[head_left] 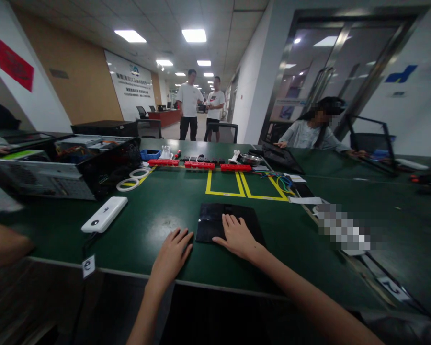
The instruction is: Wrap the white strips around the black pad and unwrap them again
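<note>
My left hand (172,256) lies flat on the green table (154,215), fingers stretched out, just left of a flat black panel (215,218). My right hand (237,235) rests palm-down on that panel, fingers spread, holding nothing. The panel lies near the table's front edge, below two yellow taped rectangles (225,184).
A white power bank (105,214) lies at the left. An open computer case (62,165) and white tape rings (133,178) stand further left. Red power strips (199,164), a blue tray (150,154) and coloured wires (282,182) sit at the back. A seated person (311,132) works at the right; two people stand behind.
</note>
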A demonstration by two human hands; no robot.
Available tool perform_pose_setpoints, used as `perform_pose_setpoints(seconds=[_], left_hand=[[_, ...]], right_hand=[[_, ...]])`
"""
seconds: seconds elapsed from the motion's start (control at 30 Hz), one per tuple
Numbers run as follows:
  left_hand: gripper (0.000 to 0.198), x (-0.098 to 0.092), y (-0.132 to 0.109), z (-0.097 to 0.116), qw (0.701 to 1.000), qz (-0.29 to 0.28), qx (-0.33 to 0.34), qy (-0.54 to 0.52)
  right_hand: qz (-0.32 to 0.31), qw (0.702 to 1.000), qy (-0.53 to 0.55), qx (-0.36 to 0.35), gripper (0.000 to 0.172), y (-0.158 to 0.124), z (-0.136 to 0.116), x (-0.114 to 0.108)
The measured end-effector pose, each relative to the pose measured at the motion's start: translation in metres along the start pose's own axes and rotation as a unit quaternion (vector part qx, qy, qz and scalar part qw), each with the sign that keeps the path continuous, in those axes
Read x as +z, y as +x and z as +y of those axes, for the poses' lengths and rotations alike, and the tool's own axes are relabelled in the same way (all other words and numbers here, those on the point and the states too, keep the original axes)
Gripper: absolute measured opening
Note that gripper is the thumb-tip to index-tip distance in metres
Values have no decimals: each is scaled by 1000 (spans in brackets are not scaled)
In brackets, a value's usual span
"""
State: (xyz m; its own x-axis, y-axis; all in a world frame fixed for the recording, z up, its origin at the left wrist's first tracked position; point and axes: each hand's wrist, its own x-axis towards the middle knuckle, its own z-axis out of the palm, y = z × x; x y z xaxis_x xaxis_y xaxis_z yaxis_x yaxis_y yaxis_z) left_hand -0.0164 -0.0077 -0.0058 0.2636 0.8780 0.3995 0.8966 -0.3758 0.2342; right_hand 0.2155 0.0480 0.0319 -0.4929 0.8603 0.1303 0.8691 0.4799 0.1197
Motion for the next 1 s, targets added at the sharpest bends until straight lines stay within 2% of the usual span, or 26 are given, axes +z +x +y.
perform_pose_setpoints(seconds=[0.13,0.2,0.3,0.37,0.43,0.5,0.57,0.67,0.77,0.83,1.0], left_hand=[[37,-5,1,4,1000,-20,7,10],[38,-7,1,5,999,-31,9,11],[37,-7,0,4,999,-34,9,8],[37,-6,0,4,999,-31,9,3],[37,-6,0,3,1000,-27,8,-3],[37,-5,0,3,1000,-23,8,-11],[37,-5,0,3,1000,-18,7,-16],[36,-5,0,3,1000,-16,5,-16],[37,-5,0,4,1000,-19,5,-10],[36,-6,1,5,1000,-20,4,-6],[36,-8,1,5,1000,-26,3,1]], right_hand=[[13,1000,9,-13,88,5,-8,-1],[10,999,28,-39,83,7,-6,-6],[7,990,87,-114,64,7,14,-19],[41,986,112,-119,52,5,42,-27],[107,990,85,-46,46,-4,80,-34],[161,985,28,59,43,-21,122,-39],[187,963,-65,184,43,-49,163,-40],[189,916,-178,305,41,-101,207,-37],[192,890,-247,331,35,-147,226,-28],[183,886,-276,323,32,-166,232,-22],[126,914,-235,305,35,-181,244,-17]])
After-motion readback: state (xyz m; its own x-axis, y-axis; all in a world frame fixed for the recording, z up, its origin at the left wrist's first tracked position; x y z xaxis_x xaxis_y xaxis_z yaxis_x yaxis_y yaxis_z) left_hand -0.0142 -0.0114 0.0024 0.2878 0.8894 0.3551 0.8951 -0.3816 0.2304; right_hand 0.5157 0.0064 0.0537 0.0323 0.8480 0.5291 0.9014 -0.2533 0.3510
